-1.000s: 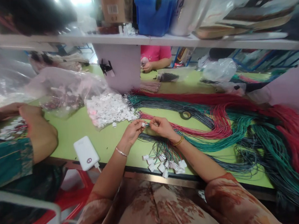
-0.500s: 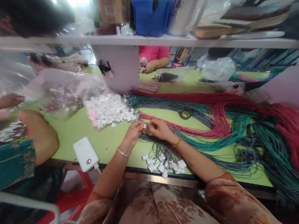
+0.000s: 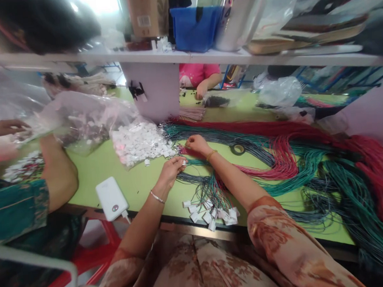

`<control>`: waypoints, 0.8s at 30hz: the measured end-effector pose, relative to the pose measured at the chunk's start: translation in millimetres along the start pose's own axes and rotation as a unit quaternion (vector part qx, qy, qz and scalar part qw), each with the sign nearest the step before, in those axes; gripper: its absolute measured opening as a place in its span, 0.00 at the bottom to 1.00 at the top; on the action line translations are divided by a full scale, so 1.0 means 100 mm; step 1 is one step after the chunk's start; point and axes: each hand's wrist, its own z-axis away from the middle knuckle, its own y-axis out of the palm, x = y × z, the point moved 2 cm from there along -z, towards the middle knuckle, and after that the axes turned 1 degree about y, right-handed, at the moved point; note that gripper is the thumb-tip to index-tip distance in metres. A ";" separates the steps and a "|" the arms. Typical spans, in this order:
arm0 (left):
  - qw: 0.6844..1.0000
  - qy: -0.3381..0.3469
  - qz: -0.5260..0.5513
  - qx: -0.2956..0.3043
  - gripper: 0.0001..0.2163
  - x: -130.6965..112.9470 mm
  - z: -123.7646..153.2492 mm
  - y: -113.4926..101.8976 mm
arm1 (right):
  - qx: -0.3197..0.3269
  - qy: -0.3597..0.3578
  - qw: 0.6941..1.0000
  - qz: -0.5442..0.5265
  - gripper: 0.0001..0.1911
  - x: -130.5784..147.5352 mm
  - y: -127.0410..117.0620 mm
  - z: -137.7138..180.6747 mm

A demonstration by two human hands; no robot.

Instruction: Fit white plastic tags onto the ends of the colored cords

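Observation:
My left hand (image 3: 173, 167) hovers over the green table (image 3: 129, 182), its fingers pinched on a small white connector (image 3: 183, 162). My right hand (image 3: 195, 143) is stretched forward onto the ends of the red wires (image 3: 276, 153), fingers curled down on them; what it grips I cannot make out. Green wires (image 3: 312, 162) and dark wires lie in long bundles to the right. A cluster of finished white connectors on short wires (image 3: 215, 211) lies near the table's front edge under my right forearm.
An open plastic bag of white connectors (image 3: 139, 142) lies left of my hands. A white power bank (image 3: 111, 198) sits at the front edge. A tape roll (image 3: 237, 149) lies among the wires. Another person's arm (image 3: 55, 173) rests at the left; a person in pink works opposite.
My right hand left my left hand and reached forward to the red wire ends. My left hand stayed put with the connector. The neighbour's hand moved left toward the bag.

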 end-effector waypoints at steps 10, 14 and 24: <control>1.000 0.001 0.015 -0.002 0.12 -0.02 0.02 0.02 | -0.032 -0.090 0.995 -0.024 0.07 0.06 0.02 -0.02; 1.000 0.002 0.025 0.002 0.12 -0.02 0.03 0.02 | -0.082 -0.157 0.980 -0.086 0.08 0.10 -0.14 0.22; 0.997 0.004 0.077 0.011 0.08 0.02 -0.01 0.02 | 0.003 -0.106 0.969 -0.225 0.12 0.14 -0.13 0.90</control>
